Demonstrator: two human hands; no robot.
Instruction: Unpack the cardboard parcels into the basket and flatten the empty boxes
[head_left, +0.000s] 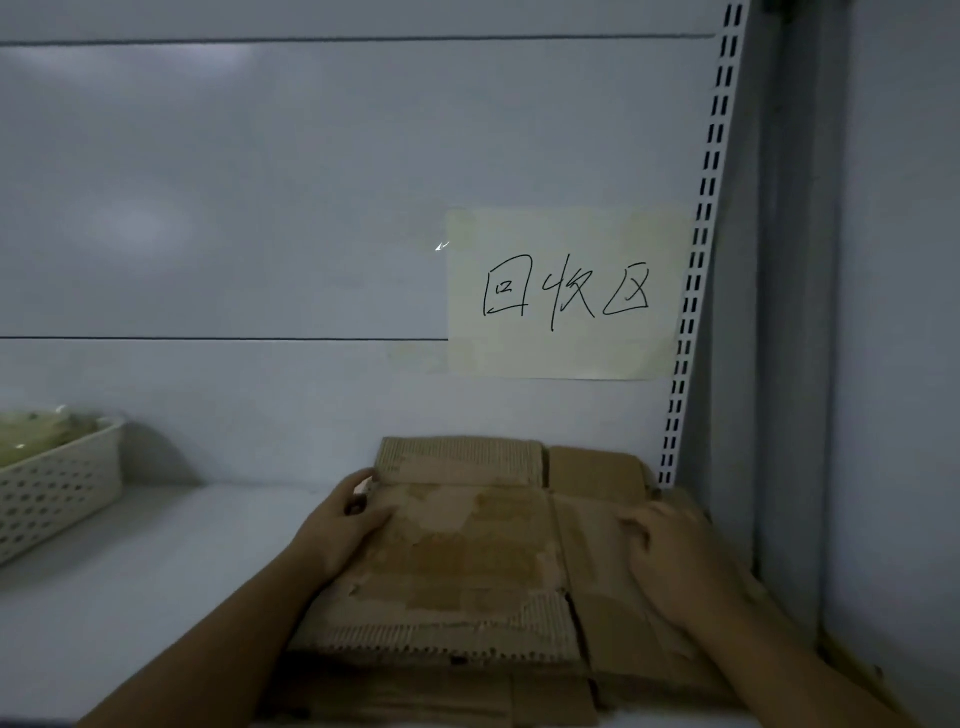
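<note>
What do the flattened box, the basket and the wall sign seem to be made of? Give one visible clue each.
Flattened box: corrugated cardboard, matt brown; torn patches expose ribbed fluting.
Basket: probably moulded plastic, off-white, with regular rows of holes.
Wall sign: thin paper, pale yellow, matt, bearing dark handwriting.

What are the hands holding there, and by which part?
The left hand grips the flattened cardboard box by its left edge; the right hand only presses on its right side.
</note>
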